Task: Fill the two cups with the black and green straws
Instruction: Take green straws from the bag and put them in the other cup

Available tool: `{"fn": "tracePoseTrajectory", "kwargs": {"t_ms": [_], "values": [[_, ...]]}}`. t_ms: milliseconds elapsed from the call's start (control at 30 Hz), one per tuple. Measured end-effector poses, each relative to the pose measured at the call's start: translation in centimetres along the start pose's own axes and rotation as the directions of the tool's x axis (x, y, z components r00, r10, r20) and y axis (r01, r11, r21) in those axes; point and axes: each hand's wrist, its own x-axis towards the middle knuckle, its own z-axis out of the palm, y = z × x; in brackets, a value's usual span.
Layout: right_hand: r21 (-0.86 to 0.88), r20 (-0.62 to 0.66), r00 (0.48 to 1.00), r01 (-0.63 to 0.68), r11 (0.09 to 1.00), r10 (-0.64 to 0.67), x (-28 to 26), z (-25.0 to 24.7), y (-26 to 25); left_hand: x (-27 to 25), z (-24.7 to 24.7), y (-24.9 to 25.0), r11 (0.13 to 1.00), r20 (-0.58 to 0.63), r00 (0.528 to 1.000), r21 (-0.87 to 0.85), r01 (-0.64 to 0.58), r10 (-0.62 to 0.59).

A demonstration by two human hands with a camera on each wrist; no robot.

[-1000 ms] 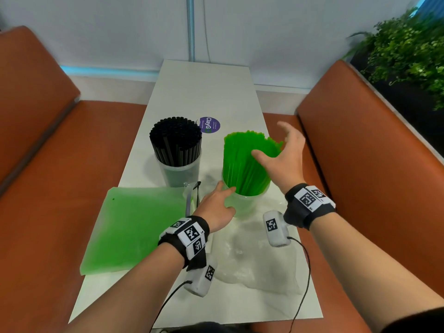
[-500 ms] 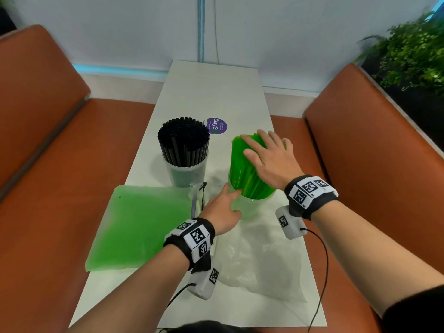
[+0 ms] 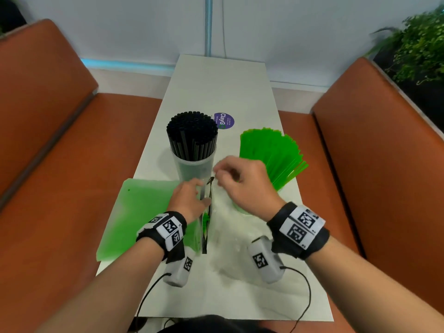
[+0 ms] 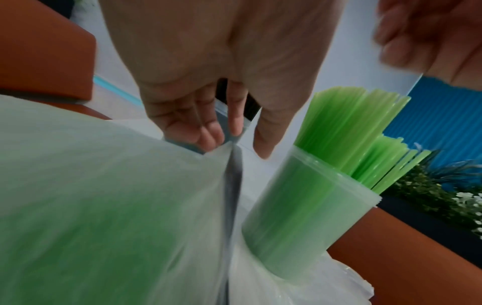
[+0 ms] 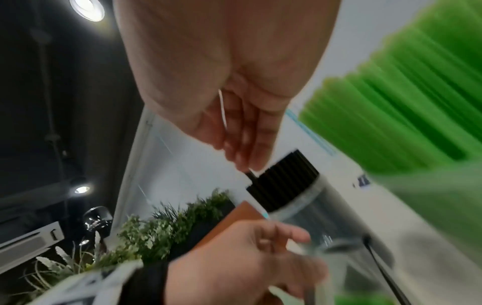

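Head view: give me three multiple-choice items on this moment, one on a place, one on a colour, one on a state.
1. Where does the purple sticker lie?
A. on the table beyond the black straws
B. on the green sheet
C. on the sofa

2. What colour are the straws in the right-hand cup?
A. black
B. green
C. red

3. How do the green straws stand?
A. bundled straight
B. fanned out, leaning right
C. flat on the table

Answers: 1 A, the sticker lies behind that cup; 2 B, green shows through its wall; 3 B, the tips splay rightward.
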Motion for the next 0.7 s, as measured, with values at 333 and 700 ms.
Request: {"fn": "tracePoseTrajectory", "kwargs": {"t_ms": [333, 700], "values": [[-0.115, 0.336, 0.861, -0.364, 0.924, 0.381, -3.0, 9.0, 6.5, -1.4, -0.6, -1.4, 0.993, 0.021, 0.999, -0.117, 0.034, -0.032], [-0.211, 0.503, 0.807, -0.232, 0.950, 0.309, -3.4, 14.2, 7.4, -2.8, -2.7, -0.9, 0.984, 0.060, 0.997, -0.173, -0.036, 0.047]]}}
